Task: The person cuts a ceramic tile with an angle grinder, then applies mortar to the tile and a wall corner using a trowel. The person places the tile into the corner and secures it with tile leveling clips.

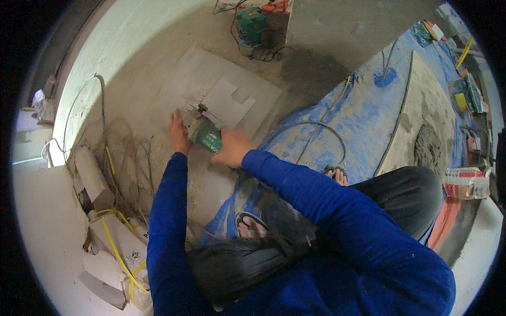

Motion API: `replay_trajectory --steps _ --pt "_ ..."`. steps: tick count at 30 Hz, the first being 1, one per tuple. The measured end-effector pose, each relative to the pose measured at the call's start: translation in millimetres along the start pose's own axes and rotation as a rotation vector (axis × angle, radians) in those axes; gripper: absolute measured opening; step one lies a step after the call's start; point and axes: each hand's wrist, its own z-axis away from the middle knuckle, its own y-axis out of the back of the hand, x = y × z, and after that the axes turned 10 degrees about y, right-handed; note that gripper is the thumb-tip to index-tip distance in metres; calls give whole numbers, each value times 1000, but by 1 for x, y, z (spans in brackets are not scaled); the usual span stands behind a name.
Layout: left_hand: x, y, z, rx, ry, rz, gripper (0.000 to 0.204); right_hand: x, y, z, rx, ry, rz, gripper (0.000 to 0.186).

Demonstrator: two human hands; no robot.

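Note:
A green angle grinder (207, 136) is in front of me, its metal head pointing to the far left. My right hand (235, 148) is wrapped round the rear of its green body. At the head end, my left hand (179, 134) grips the grinder's left side, its fingers partly hidden and slightly blurred. Just beyond the head lies a pale tile (226, 108) with a square notch cut in it. It rests on a larger grey tile (203, 68) on the dusty floor. The grinder's disc cannot be made out clearly.
Tangled cables and torn cardboard (118, 239) lie at the left. A green power machine (252, 26) stands at the back. Blue sheeting (316, 137) covers the floor at right, with a hose across it and a board bearing wet mortar (429, 145). My sandalled feet are close by.

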Motion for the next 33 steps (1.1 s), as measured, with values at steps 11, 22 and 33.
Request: replay_trajectory --steps 11,22,33 --pt "-5 -28 -1 106 173 -43 45 11 -7 -3 -24 -54 -41 87" --pt "6 -21 -8 158 166 162 65 14 -11 -5 -42 -70 -22 81" --pt "26 -1 -8 55 155 20 65 11 -3 -2 -65 -62 -28 85"
